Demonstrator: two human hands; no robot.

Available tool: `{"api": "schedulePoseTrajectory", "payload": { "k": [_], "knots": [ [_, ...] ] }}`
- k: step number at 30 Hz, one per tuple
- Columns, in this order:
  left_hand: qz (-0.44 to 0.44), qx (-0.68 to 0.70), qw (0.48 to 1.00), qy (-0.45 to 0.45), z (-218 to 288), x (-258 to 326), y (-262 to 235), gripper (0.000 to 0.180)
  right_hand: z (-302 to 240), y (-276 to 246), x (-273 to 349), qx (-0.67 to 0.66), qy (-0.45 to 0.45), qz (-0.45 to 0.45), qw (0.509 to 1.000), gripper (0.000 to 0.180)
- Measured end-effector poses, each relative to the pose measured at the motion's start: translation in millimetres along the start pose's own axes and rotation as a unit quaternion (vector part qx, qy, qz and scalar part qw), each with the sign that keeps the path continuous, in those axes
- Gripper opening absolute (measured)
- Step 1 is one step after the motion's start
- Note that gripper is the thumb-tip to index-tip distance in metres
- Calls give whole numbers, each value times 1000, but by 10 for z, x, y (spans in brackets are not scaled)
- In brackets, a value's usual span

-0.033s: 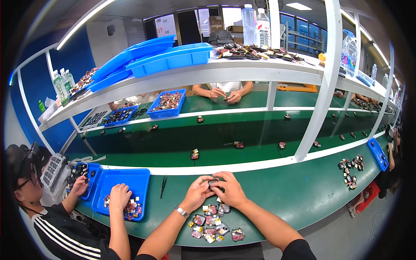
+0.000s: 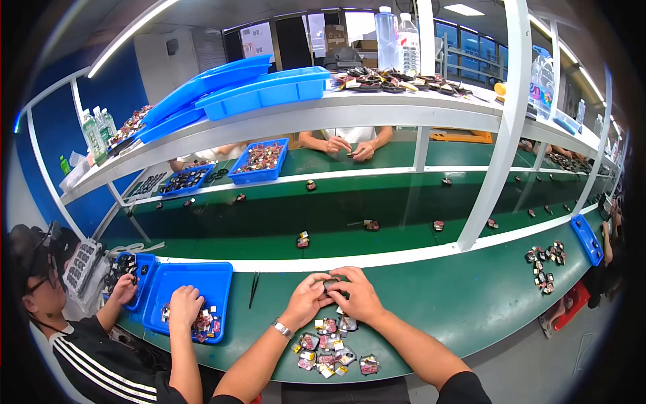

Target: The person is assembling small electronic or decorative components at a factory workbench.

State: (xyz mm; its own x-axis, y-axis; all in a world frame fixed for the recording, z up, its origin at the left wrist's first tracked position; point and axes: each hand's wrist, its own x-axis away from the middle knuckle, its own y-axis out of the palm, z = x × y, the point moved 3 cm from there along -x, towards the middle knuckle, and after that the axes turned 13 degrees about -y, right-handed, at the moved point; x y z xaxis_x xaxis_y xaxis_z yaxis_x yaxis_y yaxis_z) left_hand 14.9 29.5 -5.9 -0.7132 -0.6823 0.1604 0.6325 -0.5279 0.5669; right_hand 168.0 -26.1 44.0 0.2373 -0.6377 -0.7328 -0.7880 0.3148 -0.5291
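Observation:
My left hand [image 2: 306, 299] and my right hand [image 2: 356, 294] meet above the green bench, fingers curled round a small dark rounded casing [image 2: 330, 285]. Both hands grip it, and the fingers hide much of it. Just below my wrists lies a cluster of small electronic assemblies [image 2: 330, 342], with red boards and white and yellow parts in dark shells. One assembly [image 2: 369, 364] sits apart, to the right of that group. A pair of dark tweezers [image 2: 254, 289] rests on the bench to the left of my left hand.
At left, a co-worker [image 2: 87, 350] reaches into a blue tray [image 2: 222, 283] of assemblies. Beyond the white rail [image 2: 282, 259], a green conveyor belt [image 2: 256, 225] carries spaced assemblies. A white post [image 2: 494, 161] and overhead shelf [image 2: 377, 111] stand ahead. More assemblies [image 2: 544, 269] lie at right.

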Motion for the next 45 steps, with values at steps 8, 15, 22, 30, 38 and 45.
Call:
{"api": "schedulePoseTrajectory", "payload": {
  "k": [8, 15, 22, 30, 38, 45],
  "knots": [
    [-3, -9, 1000, -6, 28, 19, 77, 25, 8, 95, 32, -6, 40, 35, 999, 14],
    [1, -12, 1000, -8, 49, 29, 98, 23, 26, 146, 78, -24, 67, 55, 996, 15],
    [-7, 7, 1000, -8, 10, 28, 44, 24, 176, 226, 171, -112, 150, 57, 981, 17],
    [-7, -7, 1000, 2, 17, 33, 67, 25, 107, 200, 116, -94, 148, 51, 983, 19],
    [-13, 15, 999, 28, 20, 29, 60, 24, 40, 158, 99, -60, 88, 47, 993, 20],
    [-27, 17, 999, 19, 14, 16, 30, 24, 44, 131, 95, -51, 74, 67, 994, 17]
  ]
}}
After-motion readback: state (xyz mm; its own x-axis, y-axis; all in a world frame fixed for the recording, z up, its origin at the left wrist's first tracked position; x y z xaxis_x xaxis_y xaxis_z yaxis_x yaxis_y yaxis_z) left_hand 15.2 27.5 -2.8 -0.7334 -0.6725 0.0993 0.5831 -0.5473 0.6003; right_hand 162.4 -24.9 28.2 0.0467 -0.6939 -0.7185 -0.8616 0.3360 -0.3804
